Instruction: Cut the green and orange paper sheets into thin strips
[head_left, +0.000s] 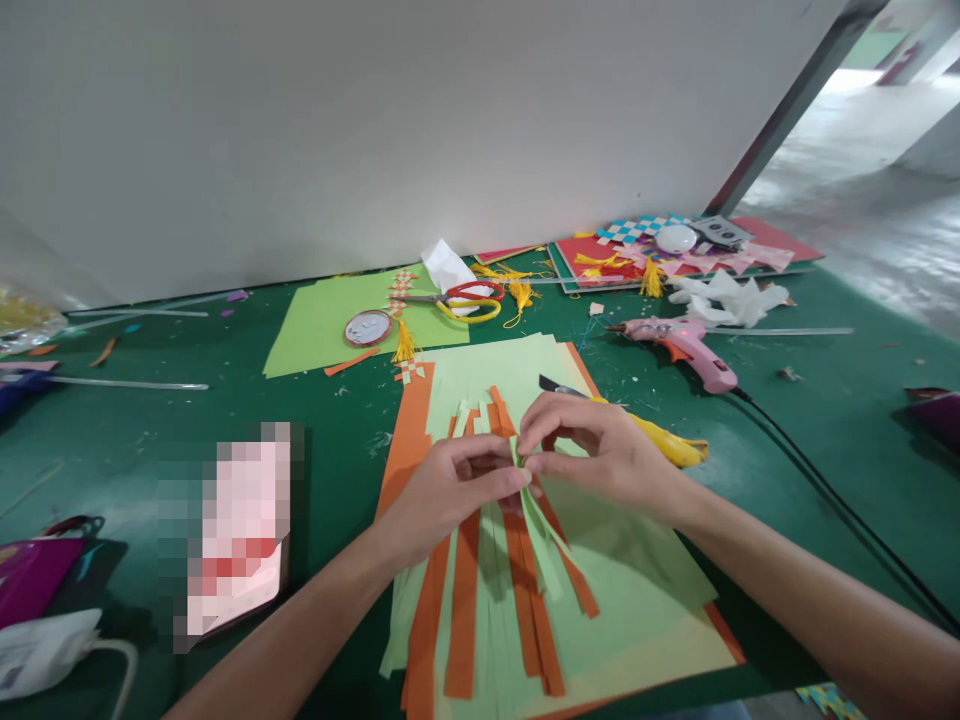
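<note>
Between the fingertips of my left hand (pixel 465 485) and my right hand (pixel 600 450) is a folded light green paper strip (pixel 536 525), its loose ends hanging down. Both hands are closed in a pinch around its upper end, thumbs nearly touching. Beneath them lie loose orange paper strips (pixel 463 610) and pale green strips (pixel 491 580) on a stack of light green sheets (pixel 622 580), with orange sheets (pixel 405 430) showing at the edges. A yellow-handled cutter (pixel 671 440) lies partly hidden behind my right hand.
On the green table, a pink glue gun (pixel 686 348) with a black cord lies to the right. Scissors (pixel 472 298), a round tin (pixel 367 328) and yellow tassels (pixel 405 342) lie at the back. A blurred phone (pixel 244 530) is left, near a white plug (pixel 49 650).
</note>
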